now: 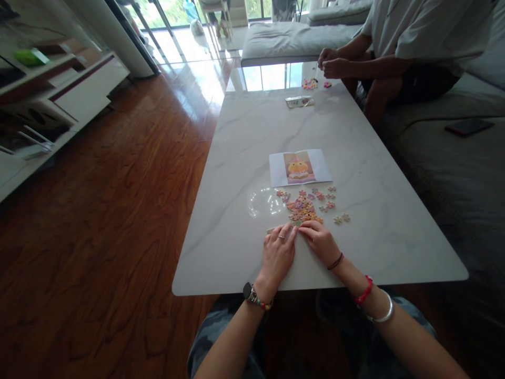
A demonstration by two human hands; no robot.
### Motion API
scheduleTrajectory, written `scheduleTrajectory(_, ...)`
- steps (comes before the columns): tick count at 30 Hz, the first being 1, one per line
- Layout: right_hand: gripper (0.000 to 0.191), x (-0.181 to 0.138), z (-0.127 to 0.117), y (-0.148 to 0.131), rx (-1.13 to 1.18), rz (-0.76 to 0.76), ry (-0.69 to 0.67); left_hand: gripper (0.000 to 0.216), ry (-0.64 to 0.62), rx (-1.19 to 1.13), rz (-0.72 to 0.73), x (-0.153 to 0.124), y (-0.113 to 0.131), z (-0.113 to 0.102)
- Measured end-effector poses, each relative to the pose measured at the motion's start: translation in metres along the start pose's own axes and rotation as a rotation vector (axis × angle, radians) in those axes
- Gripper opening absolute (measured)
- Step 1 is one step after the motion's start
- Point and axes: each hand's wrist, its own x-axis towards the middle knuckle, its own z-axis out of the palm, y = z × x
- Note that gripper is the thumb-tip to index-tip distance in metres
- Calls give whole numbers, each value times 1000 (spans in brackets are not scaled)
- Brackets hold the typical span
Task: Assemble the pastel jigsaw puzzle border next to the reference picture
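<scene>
My left hand (279,257) lies palm down near the front edge of the table, its fingers stretched over a narrow pale strip of joined jigsaw pieces (270,230). Just beside it, my right hand (320,243) has its fingertips closed at the strip's right end, around a small greenish puzzle piece (299,223); the fingers partly hide it. Both hands' fingertips nearly meet. Right beyond them is a loose pile of pink, orange and yellow puzzle pieces (303,206). A few pale pieces (341,218) lie apart to the right.
A creased paper sheet with a picture of a yellow figure (299,167) lies behind the pile on the marble-patterned table (236,158). Farther back are a clear packet (300,102) and more puzzle pieces (310,84). Another person's hands (333,63) are above the table's far right corner.
</scene>
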Motion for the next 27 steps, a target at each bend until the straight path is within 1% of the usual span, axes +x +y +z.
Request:
scheduleTrajectory(6, 24, -1, 0, -3, -39, -16, 8, 41, -32, 2, 38, 3, -5, -4)
scheduleTrajectory(11, 23, -7, -9, -13, -122, -50, -102, 40, -51, -1, 53, -2, -3, -4)
scheduleTrajectory(17, 24, -10, -14, -30, -320, -52, -208, 43, -34, 7, 34, -5, 1, -1)
scheduleTrajectory(20, 25, -9, -15, -30, -325, -40, -237, 43, -41, 31, 44, -7, 1, 0)
scheduleTrajectory(23, 27, -10, -19, -21, -197, -47, -220, 43, -48, 73, 43, -9, 4, 1)
scheduleTrajectory(25, 28, -12, -23, -13, -111, -42, -157, 45, -55, 95, 29, -11, 7, 1)
scheduleTrajectory(27, 30, -13, -28, -6, -73, -3, -67, 46, -61, 97, 13, -12, 12, 2)
